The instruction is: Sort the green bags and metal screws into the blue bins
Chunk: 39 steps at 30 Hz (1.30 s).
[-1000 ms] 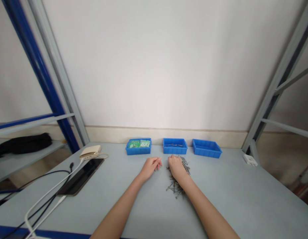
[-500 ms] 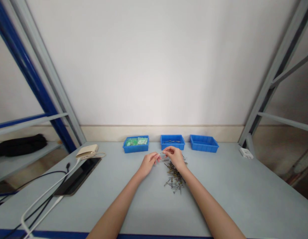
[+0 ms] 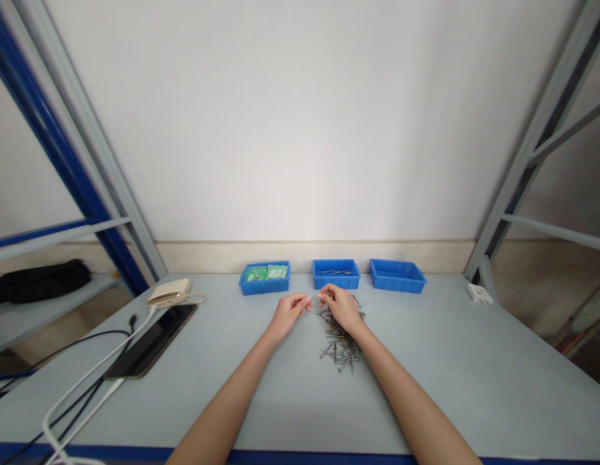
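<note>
Whereas the right hand [image 3: 342, 307] was bunched over the screws [image 3: 338, 352], we find it and the left hand [image 3: 287, 314] pinching a small item [image 3: 315, 298], kind indistinct; screws lie partly beneath the right; work now two-handed

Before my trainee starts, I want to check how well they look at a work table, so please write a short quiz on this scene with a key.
1. True or false: the right hand is closer to the pile of screws than the left hand is.
2. Where does the tablet lie? A) to the right of both hands; B) to the left of both hands; C) between the hands.
3. How many blue boxes stand along the back of the table?

Key: 1. True. 2. B. 3. Three.
</note>
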### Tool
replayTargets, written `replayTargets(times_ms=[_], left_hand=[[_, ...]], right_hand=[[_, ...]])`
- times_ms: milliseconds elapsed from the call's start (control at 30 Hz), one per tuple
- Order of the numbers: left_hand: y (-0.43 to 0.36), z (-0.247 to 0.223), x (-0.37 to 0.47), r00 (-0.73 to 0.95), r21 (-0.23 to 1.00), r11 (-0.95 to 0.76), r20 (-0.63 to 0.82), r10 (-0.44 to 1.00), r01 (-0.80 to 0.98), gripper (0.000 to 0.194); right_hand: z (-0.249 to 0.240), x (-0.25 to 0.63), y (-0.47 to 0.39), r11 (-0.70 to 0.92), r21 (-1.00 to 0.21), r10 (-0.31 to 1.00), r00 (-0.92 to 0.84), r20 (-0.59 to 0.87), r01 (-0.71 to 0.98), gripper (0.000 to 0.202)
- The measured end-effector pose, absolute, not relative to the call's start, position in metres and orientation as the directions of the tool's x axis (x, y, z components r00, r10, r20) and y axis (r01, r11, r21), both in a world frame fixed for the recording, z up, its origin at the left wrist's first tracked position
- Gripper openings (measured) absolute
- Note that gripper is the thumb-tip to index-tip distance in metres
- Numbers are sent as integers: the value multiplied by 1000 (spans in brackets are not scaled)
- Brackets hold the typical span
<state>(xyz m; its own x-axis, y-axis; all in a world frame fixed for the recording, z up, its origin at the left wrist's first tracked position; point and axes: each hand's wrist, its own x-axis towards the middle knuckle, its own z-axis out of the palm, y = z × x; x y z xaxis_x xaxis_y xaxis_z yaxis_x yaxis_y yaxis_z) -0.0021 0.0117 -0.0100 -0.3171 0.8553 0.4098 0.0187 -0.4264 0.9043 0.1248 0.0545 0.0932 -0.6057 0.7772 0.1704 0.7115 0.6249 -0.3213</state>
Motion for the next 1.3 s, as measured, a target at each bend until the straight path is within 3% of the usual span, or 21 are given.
replayTargets(times_ms=[400,667,900,1067,1300], left_hand=[[10,-10,-1,-351,889,-457,434,830,21,34],[13,-10,-2,-361,895,-445,403,841,-37,38],[12,-8,0,-365,887,-449,386,847,-104,28],[12,-10,-1,-378,902,-429,377,845,-58,30],[10,-10,0,-346,892,-453,424,837,-4,38]], right_hand=[[96,127,55,661,-343,737,-663,129,667,17],[95,126,53,663,-324,725,-687,50,675,42],[95,125,53,670,-354,721,-686,98,653,31],[95,126,55,672,-354,720,-685,110,650,25],[96,126,54,674,-338,719,-688,95,657,38]])
